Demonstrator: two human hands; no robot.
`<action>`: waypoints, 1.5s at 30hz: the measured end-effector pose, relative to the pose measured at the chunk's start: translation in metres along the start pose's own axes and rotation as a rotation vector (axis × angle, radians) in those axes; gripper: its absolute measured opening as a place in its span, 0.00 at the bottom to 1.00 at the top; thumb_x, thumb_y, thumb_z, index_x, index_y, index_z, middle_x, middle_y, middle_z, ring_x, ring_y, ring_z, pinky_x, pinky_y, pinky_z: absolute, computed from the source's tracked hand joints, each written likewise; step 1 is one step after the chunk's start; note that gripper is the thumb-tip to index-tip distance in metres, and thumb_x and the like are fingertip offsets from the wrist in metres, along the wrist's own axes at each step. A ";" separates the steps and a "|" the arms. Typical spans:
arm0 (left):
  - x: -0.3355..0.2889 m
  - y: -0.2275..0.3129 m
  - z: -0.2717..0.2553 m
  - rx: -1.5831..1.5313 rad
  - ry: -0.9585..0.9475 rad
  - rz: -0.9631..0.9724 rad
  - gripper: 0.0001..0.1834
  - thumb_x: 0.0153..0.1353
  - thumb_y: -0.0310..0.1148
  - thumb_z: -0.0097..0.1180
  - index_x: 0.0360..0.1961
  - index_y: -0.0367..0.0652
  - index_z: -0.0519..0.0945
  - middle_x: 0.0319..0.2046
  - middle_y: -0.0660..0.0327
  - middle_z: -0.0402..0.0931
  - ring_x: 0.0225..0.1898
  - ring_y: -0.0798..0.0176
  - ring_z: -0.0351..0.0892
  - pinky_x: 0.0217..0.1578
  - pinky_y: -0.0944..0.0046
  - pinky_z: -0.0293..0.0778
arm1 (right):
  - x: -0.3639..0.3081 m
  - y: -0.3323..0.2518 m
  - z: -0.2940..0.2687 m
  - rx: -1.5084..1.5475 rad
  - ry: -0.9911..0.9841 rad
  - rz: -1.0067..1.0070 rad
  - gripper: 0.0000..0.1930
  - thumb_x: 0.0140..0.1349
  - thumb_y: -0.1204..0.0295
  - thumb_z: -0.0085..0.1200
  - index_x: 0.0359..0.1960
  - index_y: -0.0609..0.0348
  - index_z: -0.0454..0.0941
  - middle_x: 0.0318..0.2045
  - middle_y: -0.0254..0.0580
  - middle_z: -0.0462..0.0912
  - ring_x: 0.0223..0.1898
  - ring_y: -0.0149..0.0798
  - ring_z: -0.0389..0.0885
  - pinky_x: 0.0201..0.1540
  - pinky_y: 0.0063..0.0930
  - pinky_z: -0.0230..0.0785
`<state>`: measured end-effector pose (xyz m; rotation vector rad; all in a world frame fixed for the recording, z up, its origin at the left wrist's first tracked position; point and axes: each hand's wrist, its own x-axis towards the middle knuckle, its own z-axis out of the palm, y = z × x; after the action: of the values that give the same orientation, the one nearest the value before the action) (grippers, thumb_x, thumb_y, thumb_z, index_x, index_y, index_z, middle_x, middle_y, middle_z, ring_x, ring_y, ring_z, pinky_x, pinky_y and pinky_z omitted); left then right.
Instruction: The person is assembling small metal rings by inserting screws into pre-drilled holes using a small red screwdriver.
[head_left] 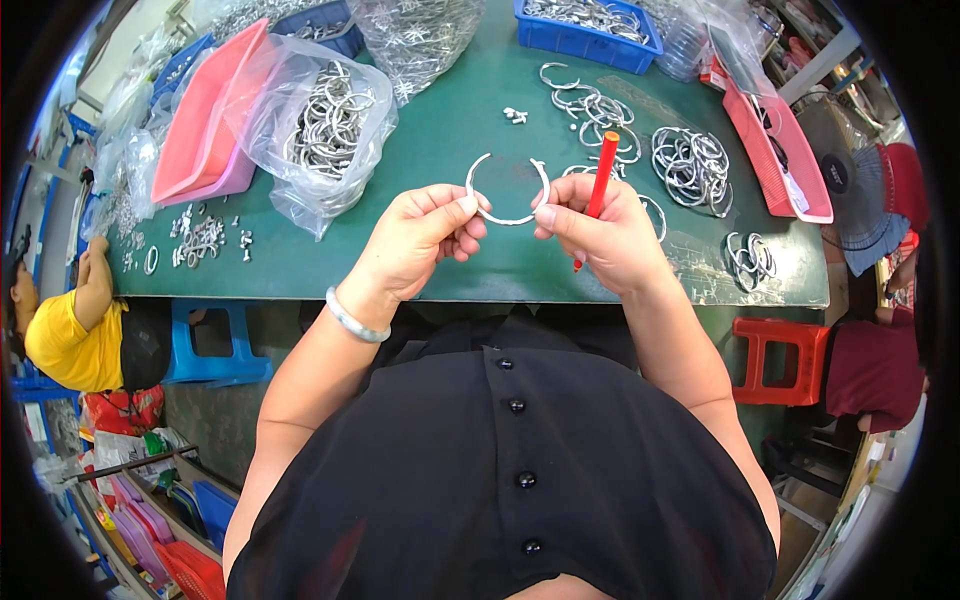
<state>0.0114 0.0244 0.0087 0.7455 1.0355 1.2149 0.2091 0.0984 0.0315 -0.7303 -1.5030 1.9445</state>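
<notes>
Between my two hands, above the green table [440,130], is a silvery open ring [510,220] like a bangle, its gap facing away from me. My left hand [435,225] pinches its left side between thumb and fingers. On the other side, my right hand [605,228] grips the ring with thumb and forefinger. That hand also holds a red pen [604,175], tilted, its tip pointing down toward me. Just beyond my right hand lie loose open rings [600,108], partly hidden by it. A heap of similar rings [692,170] sits to their right.
A clear bag of metal rings [335,120] and pink trays [205,125] stand at left; small metal parts [205,240] lie in front. A blue bin [590,35] is at the back, a pink basket [780,150] at right. People sit at both sides, near a blue stool [215,340] and red stool [780,360].
</notes>
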 end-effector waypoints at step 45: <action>-0.003 -0.009 0.019 0.693 0.219 0.809 0.04 0.54 0.22 0.52 0.32 0.34 0.75 0.22 0.60 0.73 0.22 0.68 0.72 0.22 0.69 0.68 | -0.007 0.008 -0.002 -0.417 0.189 -0.264 0.05 0.53 0.77 0.54 0.31 0.64 0.77 0.19 0.29 0.74 0.24 0.21 0.68 0.28 0.16 0.62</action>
<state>0.0324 0.0207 0.0083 1.7136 1.4205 1.6470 0.2145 0.0934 0.0240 -0.8143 -1.8026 1.3453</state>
